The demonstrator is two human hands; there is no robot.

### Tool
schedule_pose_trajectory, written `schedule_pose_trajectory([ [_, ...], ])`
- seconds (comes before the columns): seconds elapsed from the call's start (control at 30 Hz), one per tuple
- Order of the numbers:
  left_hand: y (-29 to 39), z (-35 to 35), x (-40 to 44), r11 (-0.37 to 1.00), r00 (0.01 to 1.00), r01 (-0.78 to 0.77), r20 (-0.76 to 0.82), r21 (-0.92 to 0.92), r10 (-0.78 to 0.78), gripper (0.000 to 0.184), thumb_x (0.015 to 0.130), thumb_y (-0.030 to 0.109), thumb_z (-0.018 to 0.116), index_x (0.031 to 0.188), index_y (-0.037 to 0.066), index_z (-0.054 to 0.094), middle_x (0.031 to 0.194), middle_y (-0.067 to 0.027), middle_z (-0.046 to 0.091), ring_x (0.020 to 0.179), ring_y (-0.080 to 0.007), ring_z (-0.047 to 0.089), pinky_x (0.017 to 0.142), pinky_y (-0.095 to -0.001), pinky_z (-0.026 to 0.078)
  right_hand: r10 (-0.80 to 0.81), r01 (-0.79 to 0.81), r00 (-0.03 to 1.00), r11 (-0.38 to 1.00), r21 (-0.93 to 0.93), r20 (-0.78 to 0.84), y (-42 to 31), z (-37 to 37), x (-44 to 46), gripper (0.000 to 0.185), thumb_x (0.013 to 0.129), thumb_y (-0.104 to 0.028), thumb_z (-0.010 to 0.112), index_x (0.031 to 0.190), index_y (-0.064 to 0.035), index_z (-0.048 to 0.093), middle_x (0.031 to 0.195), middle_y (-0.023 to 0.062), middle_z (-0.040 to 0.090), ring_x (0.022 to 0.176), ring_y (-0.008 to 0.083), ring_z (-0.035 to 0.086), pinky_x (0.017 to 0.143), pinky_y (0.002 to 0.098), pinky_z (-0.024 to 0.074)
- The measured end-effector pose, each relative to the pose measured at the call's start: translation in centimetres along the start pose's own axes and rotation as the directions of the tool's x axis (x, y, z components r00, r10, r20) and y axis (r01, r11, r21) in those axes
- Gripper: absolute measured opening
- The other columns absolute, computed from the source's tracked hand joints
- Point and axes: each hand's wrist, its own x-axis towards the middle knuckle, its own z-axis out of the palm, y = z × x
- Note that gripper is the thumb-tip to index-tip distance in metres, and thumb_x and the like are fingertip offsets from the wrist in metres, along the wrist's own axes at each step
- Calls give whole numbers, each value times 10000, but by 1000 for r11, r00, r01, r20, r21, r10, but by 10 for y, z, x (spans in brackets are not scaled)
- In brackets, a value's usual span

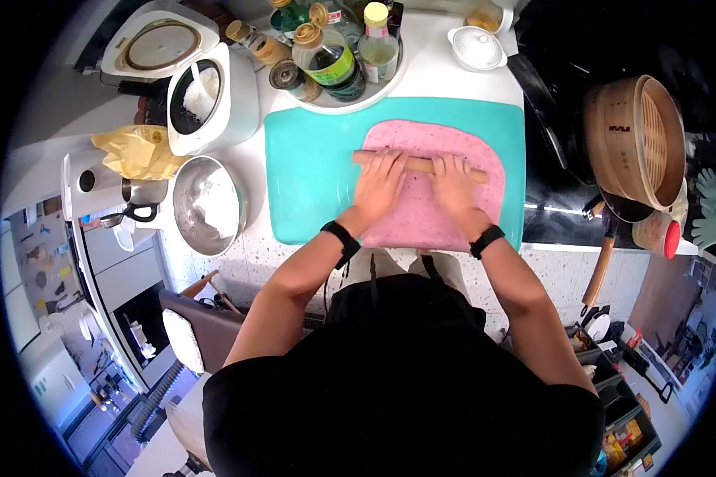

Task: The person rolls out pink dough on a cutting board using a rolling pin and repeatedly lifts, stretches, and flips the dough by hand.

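Note:
A sheet of pink dough (415,208) lies spread flat on a turquoise mat (306,175), its near edge reaching the front of the counter. Across its upper part rests a wooden rolling pin (419,164), tilted slightly down to the right. My left hand (380,183) has its fingers over the left half of the pin. On the right half, the fingers of my right hand (456,187) curl over the wood in the same way. Both wrists wear black bands, and the pin's two ends stick out past my hands.
Left of the mat stand a metal bowl (208,208) with white powder, a yellow bag (141,151) and an open white rice cooker (215,103). Bottles crowd a round tray (350,105) behind it. A bamboo steamer (612,131) sits on the black stove at right, near a wooden handle (600,270).

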Motion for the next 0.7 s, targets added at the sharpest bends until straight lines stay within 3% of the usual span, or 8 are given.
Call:
schedule_pose_trajectory([
  [0.1,16,-1,36,998,996,64,68,-27,-62,556,980,267,547,1452,-12,454,1522,-163,434,1441,-312,365,1187,-461,276,89,-96,987,994,47,134,13,-48,14,514,928,-267,590,1351,10,497,1349,184,518,1278,340,473,1107,501,330],
  [0.13,14,12,48,999,999,-5,-44,35,7,549,986,273,533,1449,-12,456,1532,-161,426,1440,-311,370,1188,-458,276,89,-96,986,994,50,140,22,-36,13,514,928,-267,590,1351,10,497,1349,184,518,1278,340,473,1107,501,330],
  [0.2,11,27,69,993,986,-61,-151,101,76,542,993,280,520,1446,-13,459,1541,-160,418,1438,-310,375,1188,-455,277,85,-97,957,995,-31,-279,37,-17,20,567,978,-307,536,1422,33,445,1451,185,472,1379,334,407,1175,511,257],
  [0.3,2,34,101,995,987,19,-162,99,-3,535,1004,291,490,1438,-22,466,1551,-167,411,1441,-312,375,1186,-459,278,177,-195,926,980,-22,-333,51,-8,56,631,1009,-357,484,1477,54,380,1552,196,380,1468,326,306,1216,519,185],
  [0.37,-6,31,123,991,978,-46,-194,129,71,541,1004,291,484,1436,-33,463,1545,-172,419,1449,-312,364,1192,-462,267,178,-205,929,977,-53,-324,58,-10,76,639,1011,-363,474,1479,61,374,1568,200,357,1482,324,284,1219,518,176],
  [0.53,-4,29,124,967,978,17,-206,253,36,598,1014,354,452,1457,-49,427,1567,-186,382,1470,-291,333,1212,-456,227,172,-224,918,968,-109,-357,62,-13,77,659,1011,-372,459,1484,75,359,1590,205,324,1503,322,249,1227,519,146],
  [0.6,1,27,88,998,985,-51,-162,35,56,566,999,290,499,1436,-65,442,1537,-223,410,1454,-342,350,1190,-505,254,193,-204,946,979,-13,-260,46,-5,39,659,1019,-375,441,1484,84,353,1597,200,313,1504,315,248,1231,518,135],
  [0.7,-9,30,98,993,986,-91,-131,72,100,571,1001,275,504,1443,-78,421,1550,-244,375,1471,-345,319,1192,-507,250,201,-221,943,974,-46,-263,49,-2,48,670,1015,-374,447,1499,75,332,1601,210,296,1504,328,241,1232,517,136],
])
